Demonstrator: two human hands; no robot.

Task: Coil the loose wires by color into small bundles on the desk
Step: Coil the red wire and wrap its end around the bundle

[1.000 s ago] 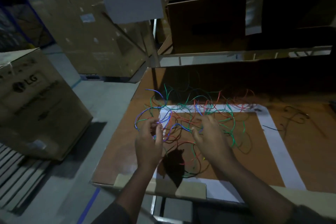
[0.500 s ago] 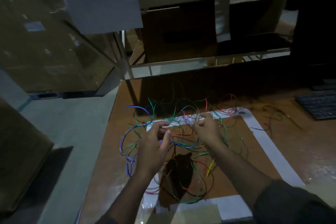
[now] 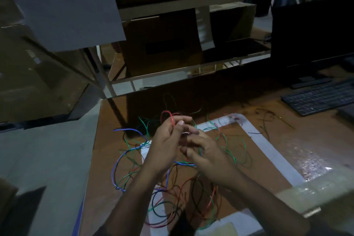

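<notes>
A tangle of loose red, green, blue and dark wires lies on the brown desk, spread around and under my hands. My left hand is raised above the heap and pinches a red wire that loops up over its fingertips. My right hand is close beside it, fingers curled round strands of the same bunch. A long blue wire curves out to the left of the heap. Green wires trail off to the right.
White tape marks a rectangle on the desk. A black keyboard and a dark monitor stand at the far right, thin dark wires near them. Shelving with cardboard boxes is behind. The desk's left edge drops to the floor.
Both hands have lifted off the heap and come together. The left hand has pulled a red wire loop up. The camera view has swung to the right.
</notes>
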